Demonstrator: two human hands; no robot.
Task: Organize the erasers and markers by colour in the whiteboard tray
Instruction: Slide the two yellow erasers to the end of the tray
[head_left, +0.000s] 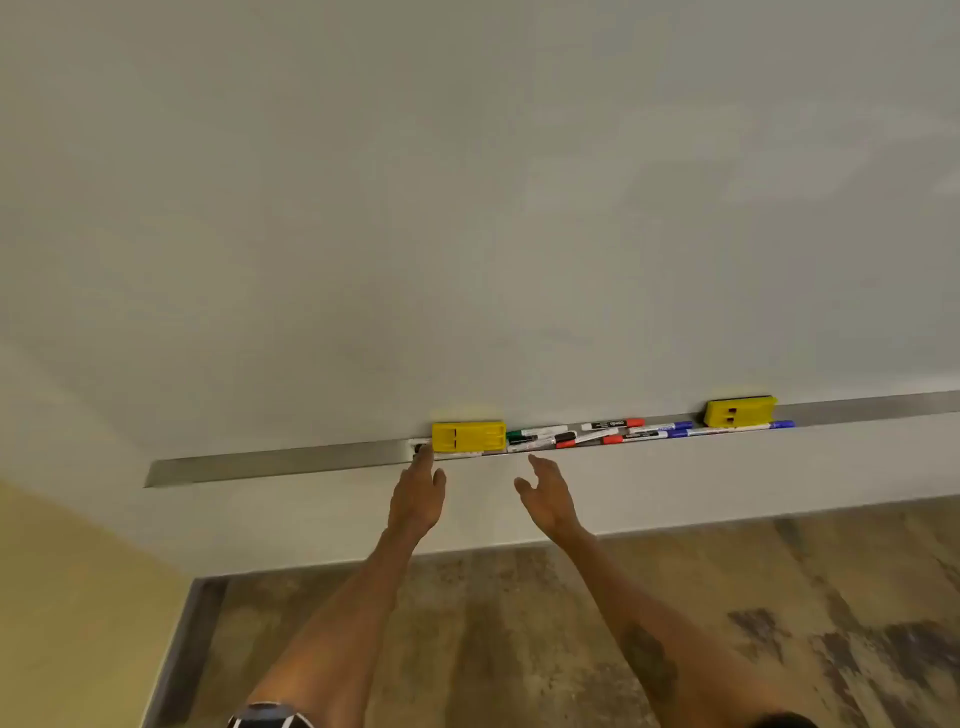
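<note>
A long grey whiteboard tray runs across the wall. On it a yellow eraser lies left of a jumble of markers: green, black, red and blue. A second yellow eraser sits farther right, above a blue-capped marker. My left hand reaches up, fingertips touching a black-tipped marker at the left eraser's left end; whether it grips it I cannot tell. My right hand hovers open just below the tray, under the green and black markers.
The whiteboard fills the upper view. A white wall strip lies below the tray, then a wood-patterned floor. A yellow wall stands at the left. The tray's left stretch holds nothing.
</note>
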